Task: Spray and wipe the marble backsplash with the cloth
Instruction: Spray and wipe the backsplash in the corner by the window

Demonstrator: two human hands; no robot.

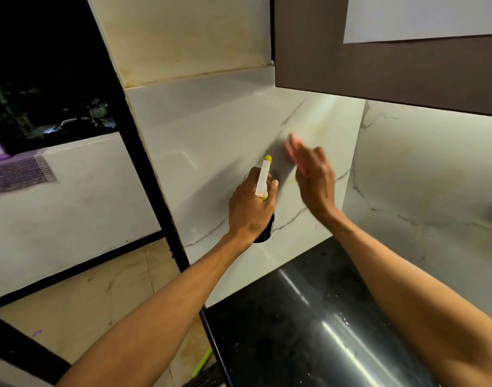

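There are two hands [250,208] [314,180], one spray bottle [263,177], one pink cloth [293,143], one black tabletop [295,331] near right, one cabinet [378,65] far right and one purple mat [15,174] far left.

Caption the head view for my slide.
Left hand grips spray bottle while right hand presses pink cloth on marble backsplash.

Brown cabinet [392,65] hangs upper right; glossy black surface [295,331] near right; beige floor [99,297] left, dark window [43,65] beyond.
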